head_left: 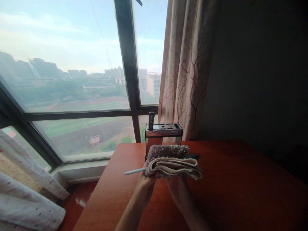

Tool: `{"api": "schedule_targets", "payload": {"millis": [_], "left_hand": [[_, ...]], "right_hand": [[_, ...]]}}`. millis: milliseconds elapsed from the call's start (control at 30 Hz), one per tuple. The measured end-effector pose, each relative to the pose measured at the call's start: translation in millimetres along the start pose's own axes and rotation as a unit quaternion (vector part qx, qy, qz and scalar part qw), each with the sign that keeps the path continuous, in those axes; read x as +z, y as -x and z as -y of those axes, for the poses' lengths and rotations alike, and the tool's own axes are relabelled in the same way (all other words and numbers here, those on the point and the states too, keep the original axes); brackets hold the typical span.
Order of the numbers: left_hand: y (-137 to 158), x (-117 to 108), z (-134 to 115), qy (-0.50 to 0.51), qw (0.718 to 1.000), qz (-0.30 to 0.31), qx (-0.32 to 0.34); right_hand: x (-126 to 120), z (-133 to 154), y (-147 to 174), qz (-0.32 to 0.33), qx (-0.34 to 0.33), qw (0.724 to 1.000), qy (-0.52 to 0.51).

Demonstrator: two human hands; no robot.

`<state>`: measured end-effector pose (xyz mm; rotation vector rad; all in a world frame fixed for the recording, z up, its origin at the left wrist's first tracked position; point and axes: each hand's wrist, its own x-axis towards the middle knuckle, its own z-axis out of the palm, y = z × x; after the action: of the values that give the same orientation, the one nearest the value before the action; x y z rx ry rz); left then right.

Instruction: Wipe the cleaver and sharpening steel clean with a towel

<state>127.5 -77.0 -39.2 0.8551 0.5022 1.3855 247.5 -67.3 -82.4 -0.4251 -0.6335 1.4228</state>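
Note:
A folded shaggy mat (173, 166), grey-brown with a beige backing, rests on both my hands above the table. My left hand (149, 181) is under its left part, and my right hand (176, 186) supports it from below near the middle. Most of the fingers are hidden by the mat. A thin pale grey rod (134, 171) sticks out past the mat's left edge beside my left hand. At the right, a dark pointed piece (194, 157) pokes out from the folds; its kind does not show. Just behind the mat stands a knife rack (164, 131) with one black-handled knife (151, 120).
The reddish-brown table (228, 186) spreads beneath my hands, its left edge running toward the window. A dark window frame (124, 57) rises behind. One patterned curtain (186, 64) hangs beyond the rack; another pale curtain (31, 195) is at the lower left.

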Motion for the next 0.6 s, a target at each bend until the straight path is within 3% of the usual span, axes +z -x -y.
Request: {"api": "schedule_targets", "payload": {"millis": [167,267,367,600], "left_hand": [[1.8,-0.3,-4.5,-0.012,0.998,0.028,-0.057],[-1.2,-4.9,-6.1,-0.053,0.995,-0.016,-0.08],[-5.3,-12.1,-6.4,-0.171,0.981,-0.045,-0.08],[-4.3,-15.6,8.0,-0.336,0.937,0.054,-0.083]], "right_hand": [[-12.5,28.4,-3.7,-0.012,0.032,0.995,-0.098],[-19.1,43.0,-11.3,-0.032,0.027,0.992,-0.12],[-25.4,55.2,-20.1,-0.044,0.026,0.989,-0.137],[-40.9,64.3,-31.7,-0.052,0.055,0.986,-0.146]]}}
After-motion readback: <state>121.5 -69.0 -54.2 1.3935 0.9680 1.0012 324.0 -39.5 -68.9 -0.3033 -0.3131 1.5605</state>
